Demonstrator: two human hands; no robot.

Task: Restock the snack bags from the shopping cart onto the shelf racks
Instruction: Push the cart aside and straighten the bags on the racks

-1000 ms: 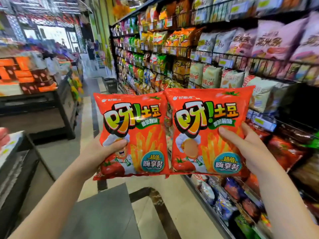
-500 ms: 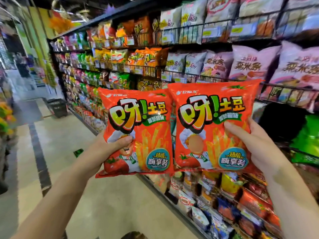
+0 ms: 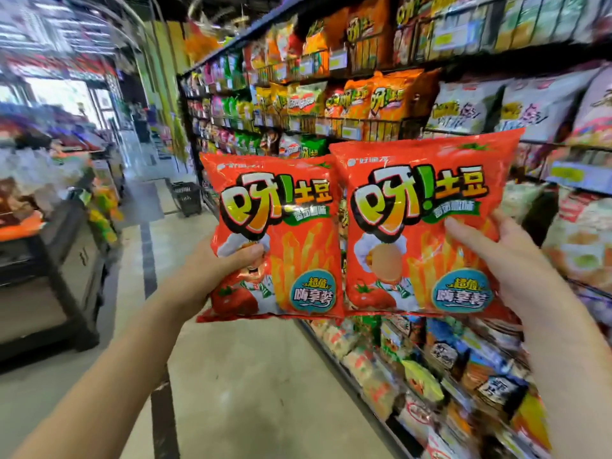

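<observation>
Your left bag: red, yellow-green lettering, teal badge | your right bag: same print | 1 o'clock shelf bags: orange | floor: grey

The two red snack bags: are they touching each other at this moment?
Touching. The head view shows the right bag overlapping the inner edge of the left bag, with no gap visible.

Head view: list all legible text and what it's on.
"呀!土豆": left red bag, in the left hand.
"呀!土豆": right red bag, in the right hand.
"超值 嗨享装": teal badge, both bags.
Green flavour banner, brand mark at each bag's top: too blurred.
Shelf rack price tags and shelved bags: blurred.
</observation>
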